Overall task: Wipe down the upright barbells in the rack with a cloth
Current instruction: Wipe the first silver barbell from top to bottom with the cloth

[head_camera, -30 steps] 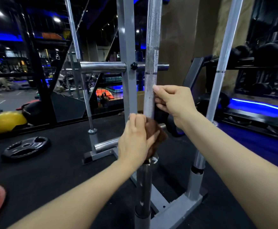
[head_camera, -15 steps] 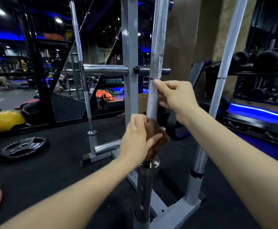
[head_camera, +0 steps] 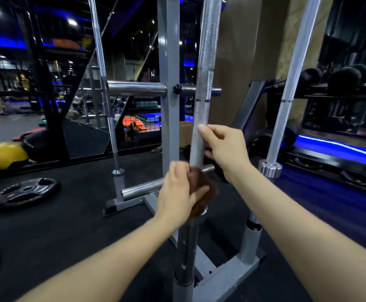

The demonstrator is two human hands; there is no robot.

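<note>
A grey rack (head_camera: 168, 131) is stood on the black gym floor (head_camera: 68, 232), with three barbells held upright in its base tubes. The middle barbell (head_camera: 206, 62) is the nearest, a second barbell (head_camera: 293, 68) is set to its right, and a third barbell (head_camera: 103, 83) further back on the left. The middle barbell is gripped by the right hand (head_camera: 223, 147), fingers curled round the shaft. Just below, a brown cloth (head_camera: 201, 190) is pressed round the same shaft by the left hand (head_camera: 177, 192), fingers wrapped over it. A black weight plate (head_camera: 25, 191) is laid flat on the floor to the left.
</note>
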